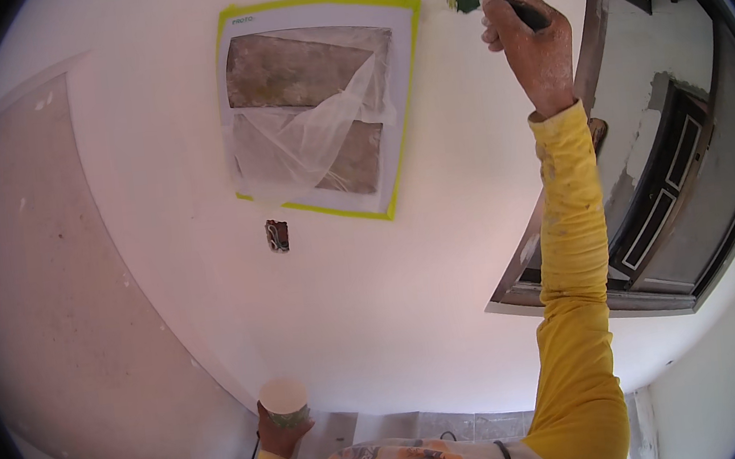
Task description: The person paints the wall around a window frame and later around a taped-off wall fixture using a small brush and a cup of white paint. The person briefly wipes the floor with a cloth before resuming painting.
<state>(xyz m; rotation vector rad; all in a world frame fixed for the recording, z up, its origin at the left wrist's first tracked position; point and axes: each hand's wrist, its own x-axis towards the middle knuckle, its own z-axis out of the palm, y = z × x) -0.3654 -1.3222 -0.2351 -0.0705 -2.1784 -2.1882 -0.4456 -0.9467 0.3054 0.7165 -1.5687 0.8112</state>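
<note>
My right hand [536, 46] is raised at the upper right, its fingers closed round the handle of a paintbrush [467, 0]. The brush has a green body, and its short bristles point left at the pale wall [374, 291]; whether they touch it I cannot tell. Low down on the left, my left hand [280, 436] grips a cup [291, 418] with a patterned green side and pale, paint-like contents. To the left of the brush, a rectangular panel [415, 99] is edged with yellow-green tape, with a loose translucent sheet over its two brown areas.
Below the panel, an opening [278, 236] in the wall shows wires. A dark-framed window or doorway [589, 296] lies to the right of my raised arm, with a dark door [663, 189] beyond. At the left stands a greyish wall section [60, 289].
</note>
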